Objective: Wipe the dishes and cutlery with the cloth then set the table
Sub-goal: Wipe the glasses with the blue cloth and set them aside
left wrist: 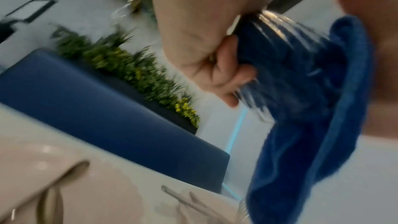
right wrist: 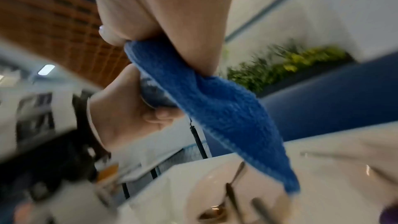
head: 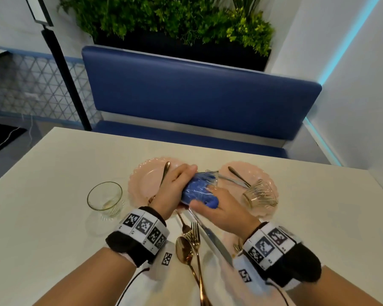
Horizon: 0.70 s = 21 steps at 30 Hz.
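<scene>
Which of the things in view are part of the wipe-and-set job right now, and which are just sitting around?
In the job:
- left hand gripping a glass
- right hand working the blue cloth in it
- plates, other glasses, cutlery, knife

Just there:
- blue bench
- plants
- black stand

Faced a padded blue bench seat (head: 199,93) beyond the white desk (head: 53,173), backed by a dark planter of green foliage (head: 175,18), white walls, cyan strip light (head: 349,38).
</scene>
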Each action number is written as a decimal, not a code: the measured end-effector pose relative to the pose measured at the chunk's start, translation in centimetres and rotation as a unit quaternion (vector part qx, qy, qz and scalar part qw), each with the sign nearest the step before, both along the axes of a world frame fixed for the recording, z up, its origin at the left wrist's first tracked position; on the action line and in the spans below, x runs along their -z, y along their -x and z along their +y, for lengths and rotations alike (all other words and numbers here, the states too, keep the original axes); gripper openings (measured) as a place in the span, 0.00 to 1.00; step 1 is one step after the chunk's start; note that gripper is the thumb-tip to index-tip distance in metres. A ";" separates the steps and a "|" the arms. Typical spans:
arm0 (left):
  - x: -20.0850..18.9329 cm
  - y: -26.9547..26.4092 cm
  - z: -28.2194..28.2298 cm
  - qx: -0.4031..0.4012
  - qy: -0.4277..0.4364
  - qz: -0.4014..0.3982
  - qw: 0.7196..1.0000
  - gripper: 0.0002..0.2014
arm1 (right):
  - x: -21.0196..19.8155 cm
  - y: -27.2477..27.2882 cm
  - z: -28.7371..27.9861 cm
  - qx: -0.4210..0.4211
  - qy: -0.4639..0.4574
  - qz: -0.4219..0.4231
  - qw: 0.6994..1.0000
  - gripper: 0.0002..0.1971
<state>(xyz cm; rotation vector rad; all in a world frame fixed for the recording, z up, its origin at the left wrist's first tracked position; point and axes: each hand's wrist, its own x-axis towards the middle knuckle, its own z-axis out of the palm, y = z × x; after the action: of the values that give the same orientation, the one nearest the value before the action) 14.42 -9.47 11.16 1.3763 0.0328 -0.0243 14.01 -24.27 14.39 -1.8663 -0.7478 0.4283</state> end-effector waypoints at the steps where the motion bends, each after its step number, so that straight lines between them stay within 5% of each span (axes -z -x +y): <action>1: -0.4 0.1 0.1 -0.024 -0.065 -0.085 0.994 0.16 | -0.1 0.3 0.0 0.033 -0.025 0.057 0.998 0.22; 4: -1.5 0.1 0.7 -0.038 -0.221 -0.250 0.942 0.16 | -0.3 0.6 0.3 0.106 -0.151 0.290 0.939 0.27; 7: -1.4 -0.3 0.9 0.007 -0.248 -0.240 0.938 0.20 | -1.9 0.9 0.6 0.123 -0.184 0.309 0.925 0.20; 10: -2.4 0.2 0.6 0.052 -0.189 -0.098 0.976 0.20 | -2.5 0.7 0.5 0.128 -0.030 0.052 0.990 0.15; 12: -3.4 0.4 0.4 0.063 -0.074 0.032 0.995 0.23 | -2.0 0.3 0.4 0.060 0.134 -0.178 0.973 0.28; 14: -3.9 0.2 0.3 0.070 -0.041 0.100 0.992 0.29 | -1.7 -0.1 0.6 0.024 0.208 -0.266 0.941 0.35; 16: -4.0 0.1 -0.2 0.043 -0.065 0.100 0.992 0.28 | -1.9 -0.1 0.6 0.003 0.183 -0.224 0.957 0.36; 19: -3.5 0.0 -1.0 0.024 -0.075 0.029 0.996 0.24 | -3.0 0.7 0.0 0.018 0.010 0.053 0.998 0.26; 21: -3.3 0.2 -1.4 -0.010 -0.089 -0.069 0.994 0.15 | -3.1 1.1 -0.4 0.054 -0.163 0.242 0.955 0.18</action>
<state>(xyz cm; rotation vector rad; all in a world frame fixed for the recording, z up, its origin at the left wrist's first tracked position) 14.20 -10.89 14.45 1.5529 -0.0678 0.0922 12.88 -24.66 17.51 -1.4042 -0.3545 0.6208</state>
